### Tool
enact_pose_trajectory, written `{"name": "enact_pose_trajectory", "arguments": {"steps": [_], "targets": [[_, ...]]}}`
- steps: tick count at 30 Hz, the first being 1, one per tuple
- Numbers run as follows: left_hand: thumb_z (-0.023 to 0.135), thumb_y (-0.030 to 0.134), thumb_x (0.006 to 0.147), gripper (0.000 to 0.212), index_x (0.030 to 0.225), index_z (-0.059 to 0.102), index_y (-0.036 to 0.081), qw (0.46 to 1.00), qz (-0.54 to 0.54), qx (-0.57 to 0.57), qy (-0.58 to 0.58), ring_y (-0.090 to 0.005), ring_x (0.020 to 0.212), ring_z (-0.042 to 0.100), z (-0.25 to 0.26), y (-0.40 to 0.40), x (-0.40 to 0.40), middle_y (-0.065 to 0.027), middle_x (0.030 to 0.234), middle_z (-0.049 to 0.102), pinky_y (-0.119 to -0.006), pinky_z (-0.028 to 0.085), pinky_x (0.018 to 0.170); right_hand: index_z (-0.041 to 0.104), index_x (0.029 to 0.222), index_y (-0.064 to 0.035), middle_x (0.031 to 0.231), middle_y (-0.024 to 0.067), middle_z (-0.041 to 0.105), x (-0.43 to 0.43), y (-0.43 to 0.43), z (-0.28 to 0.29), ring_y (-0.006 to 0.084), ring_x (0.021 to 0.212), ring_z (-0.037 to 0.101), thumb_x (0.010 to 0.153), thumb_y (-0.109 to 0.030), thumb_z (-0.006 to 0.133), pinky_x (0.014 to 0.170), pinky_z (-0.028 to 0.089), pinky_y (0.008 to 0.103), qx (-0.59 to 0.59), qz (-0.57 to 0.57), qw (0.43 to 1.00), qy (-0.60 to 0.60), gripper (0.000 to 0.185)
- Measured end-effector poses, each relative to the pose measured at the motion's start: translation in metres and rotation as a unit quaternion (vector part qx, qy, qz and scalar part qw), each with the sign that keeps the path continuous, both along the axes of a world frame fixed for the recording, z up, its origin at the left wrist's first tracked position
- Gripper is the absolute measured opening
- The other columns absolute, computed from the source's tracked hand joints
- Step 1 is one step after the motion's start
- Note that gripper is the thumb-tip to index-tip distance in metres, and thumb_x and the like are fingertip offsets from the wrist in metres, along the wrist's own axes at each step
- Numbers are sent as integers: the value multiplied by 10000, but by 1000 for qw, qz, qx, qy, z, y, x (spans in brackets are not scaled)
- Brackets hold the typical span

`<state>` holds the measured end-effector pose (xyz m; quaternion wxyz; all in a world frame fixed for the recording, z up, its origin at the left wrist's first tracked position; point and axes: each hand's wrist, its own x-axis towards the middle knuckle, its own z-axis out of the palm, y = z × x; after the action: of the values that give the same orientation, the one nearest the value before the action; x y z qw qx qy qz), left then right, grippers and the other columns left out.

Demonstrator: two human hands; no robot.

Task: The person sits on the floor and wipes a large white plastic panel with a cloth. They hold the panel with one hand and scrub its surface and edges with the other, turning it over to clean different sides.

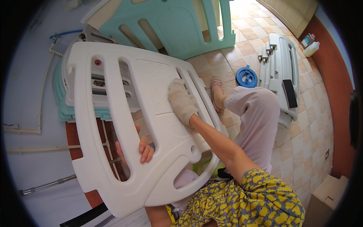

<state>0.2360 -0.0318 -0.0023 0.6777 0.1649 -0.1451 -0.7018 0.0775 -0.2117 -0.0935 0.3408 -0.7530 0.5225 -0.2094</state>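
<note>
A large white plastic playpen panel (158, 127) with long slots leans across my lap. My left hand (146, 150) grips it from behind, with fingers showing through two slots around one of its bars. Over my right hand (183, 102) is a beige cloth mitt or sock, lying against the panel's raised middle; the fingers inside are hidden. Faint grey marks show on the white surface near the mitt.
More white and teal panels (63, 96) are stacked at the wall. A teal panel (181, 31) stands ahead. Grey panels (279, 71) carry a smartphone (289, 93). A blue round lid (246, 77), bottles (311, 48) and a cardboard box (326, 195) are on the tiled floor.
</note>
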Motion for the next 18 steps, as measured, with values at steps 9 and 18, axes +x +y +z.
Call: {"name": "enact_pose_trajectory", "arguments": {"steps": [9, 18], "targets": [[413, 659, 983, 894, 1546, 222, -9, 1000, 23, 2, 18, -222, 512, 549, 5, 5, -11, -128, 790, 494, -357, 476, 522, 533, 1192, -37, 946, 66, 615, 38, 60, -11, 189, 908, 592, 993, -158, 449, 784, 487, 304, -125, 50, 991, -21, 247], [438, 649, 980, 892, 1543, 232, -11, 999, 17, -6, 27, -226, 506, 551, 6, 0, -16, -128, 796, 496, -361, 480, 520, 552, 1107, -43, 889, 3, 569, 57, -88, -7, 156, 820, 539, 971, -146, 454, 727, 450, 314, -211, 252, 778, 535, 197]]}}
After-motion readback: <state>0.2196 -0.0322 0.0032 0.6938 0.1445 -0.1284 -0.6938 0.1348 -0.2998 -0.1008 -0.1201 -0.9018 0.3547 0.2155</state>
